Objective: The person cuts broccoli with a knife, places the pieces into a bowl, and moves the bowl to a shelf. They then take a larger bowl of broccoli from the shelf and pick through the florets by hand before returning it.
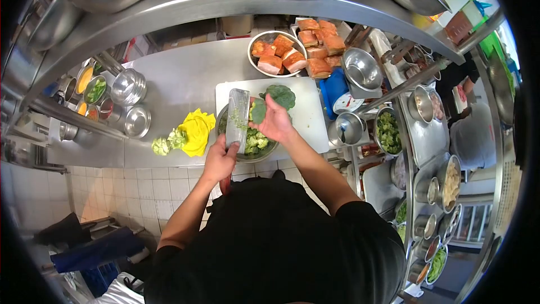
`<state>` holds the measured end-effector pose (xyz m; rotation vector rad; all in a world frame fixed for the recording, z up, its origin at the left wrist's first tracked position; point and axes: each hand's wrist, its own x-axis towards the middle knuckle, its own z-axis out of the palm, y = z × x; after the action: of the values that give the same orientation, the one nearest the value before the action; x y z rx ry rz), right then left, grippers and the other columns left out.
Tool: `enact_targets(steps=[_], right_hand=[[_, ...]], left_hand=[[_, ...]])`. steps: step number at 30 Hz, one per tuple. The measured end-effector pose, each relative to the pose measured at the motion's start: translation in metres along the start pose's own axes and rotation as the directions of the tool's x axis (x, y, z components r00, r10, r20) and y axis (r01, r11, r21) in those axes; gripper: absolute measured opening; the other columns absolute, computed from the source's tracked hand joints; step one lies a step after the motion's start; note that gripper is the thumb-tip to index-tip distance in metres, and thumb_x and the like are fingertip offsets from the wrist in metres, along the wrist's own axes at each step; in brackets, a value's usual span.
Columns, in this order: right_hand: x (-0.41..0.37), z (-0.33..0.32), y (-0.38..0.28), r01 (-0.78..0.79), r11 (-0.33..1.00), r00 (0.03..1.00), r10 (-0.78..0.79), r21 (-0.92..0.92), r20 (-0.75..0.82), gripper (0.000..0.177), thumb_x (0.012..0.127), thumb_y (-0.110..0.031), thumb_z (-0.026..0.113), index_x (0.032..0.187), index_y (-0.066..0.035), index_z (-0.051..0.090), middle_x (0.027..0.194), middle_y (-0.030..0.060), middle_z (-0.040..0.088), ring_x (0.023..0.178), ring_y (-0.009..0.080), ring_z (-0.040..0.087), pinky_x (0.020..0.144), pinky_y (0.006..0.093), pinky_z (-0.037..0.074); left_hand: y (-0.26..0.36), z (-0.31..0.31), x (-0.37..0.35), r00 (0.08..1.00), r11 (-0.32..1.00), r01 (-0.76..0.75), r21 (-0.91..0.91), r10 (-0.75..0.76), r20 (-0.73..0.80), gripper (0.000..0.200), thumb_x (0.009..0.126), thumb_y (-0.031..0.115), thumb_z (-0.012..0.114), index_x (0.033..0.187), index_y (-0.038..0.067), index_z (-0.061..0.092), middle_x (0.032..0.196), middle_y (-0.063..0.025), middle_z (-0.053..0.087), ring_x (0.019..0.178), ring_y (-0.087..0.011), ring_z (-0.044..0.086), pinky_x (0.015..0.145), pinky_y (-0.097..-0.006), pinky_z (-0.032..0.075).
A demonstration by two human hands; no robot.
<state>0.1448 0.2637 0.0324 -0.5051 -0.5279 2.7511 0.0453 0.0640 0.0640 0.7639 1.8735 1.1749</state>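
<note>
One bare left hand [219, 160] clasps a broad silver metal cleaver [238, 115], blade beyond the fingers over a round metal bowl [260, 160] of green broccoli florets [257, 142]; the bare right hand's [274, 119] fingers curve beside a dark-green leaf [259, 111], grip impossible to tell

Steel counter [180, 73], one. Left: stacked steel bowls [128, 87]; single steel bowl [138, 122] nearer. Near edge, left of centre: crumpled yellow cloth [197, 132]; pale green vegetable pieces [161, 146] beside it, left. Right of centre: white cutting board [309, 101], flat; bowl of broccoli [259, 145] at its near left corner, base hidden. Far side: steel bowl of meat blocks [278, 53].
</note>
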Motion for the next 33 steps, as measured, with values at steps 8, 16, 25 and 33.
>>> enact_targets(steps=[8, 16, 25, 33], right_hand=[[0.009, -0.002, 0.005, 0.140, 0.974, 0.981, -0.161, -0.177, -0.110, 0.040, 0.103, -0.047, 0.044, 0.100, -0.010, 0.059, 0.101, 0.0071, 0.067, 0.094, 0.0238, 0.065, 0.079, 0.0439, 0.054], [0.015, 0.017, 0.017, 0.227, 0.931, 0.890, -0.318, -0.286, -0.328, 0.041, 0.103, -0.047, 0.046, 0.095, -0.010, 0.060, 0.099, 0.0083, 0.064, 0.088, 0.0216, 0.062, 0.081, 0.0445, 0.053], [0.029, 0.009, 0.022, 0.326, 0.762, 0.774, -0.555, -0.560, -0.305, 0.040, 0.104, -0.041, 0.049, 0.092, -0.004, 0.060, 0.094, 0.0076, 0.061, 0.095, 0.0150, 0.052, 0.093, 0.0309, 0.038], [0.021, 0.029, 0.020, 0.328, 0.729, 0.765, -0.578, -0.600, -0.284, 0.050, 0.104, -0.045, 0.047, 0.090, 0.000, 0.064, 0.085, 0.0050, 0.061, 0.082, 0.0117, 0.052, 0.080, 0.0264, 0.042]], left_hand=[[0.009, -0.002, 0.001, 0.989, 0.966, -0.125, 0.228, 0.138, -0.046, 0.021, 0.094, 0.019, 0.060, 0.099, 0.000, 0.052, 0.070, -0.0237, 0.064, 0.068, -0.0434, 0.064, 0.060, -0.0495, 0.047], [0.018, -0.002, -0.001, 0.967, 0.903, -0.224, 0.366, 0.252, -0.031, 0.023, 0.094, 0.019, 0.060, 0.098, -0.001, 0.051, 0.070, -0.0272, 0.062, 0.070, -0.0482, 0.062, 0.062, -0.0540, 0.045], [0.031, -0.008, -0.008, 0.969, 0.869, -0.218, 0.444, 0.247, -0.007, 0.023, 0.094, 0.019, 0.059, 0.098, -0.001, 0.049, 0.070, -0.0280, 0.061, 0.072, -0.0490, 0.062, 0.064, -0.0561, 0.045], [0.034, -0.007, -0.011, 0.972, 0.861, -0.205, 0.466, 0.235, -0.006, 0.025, 0.095, 0.020, 0.057, 0.099, -0.002, 0.049, 0.070, -0.0284, 0.062, 0.073, -0.0502, 0.061, 0.065, -0.0573, 0.047]])
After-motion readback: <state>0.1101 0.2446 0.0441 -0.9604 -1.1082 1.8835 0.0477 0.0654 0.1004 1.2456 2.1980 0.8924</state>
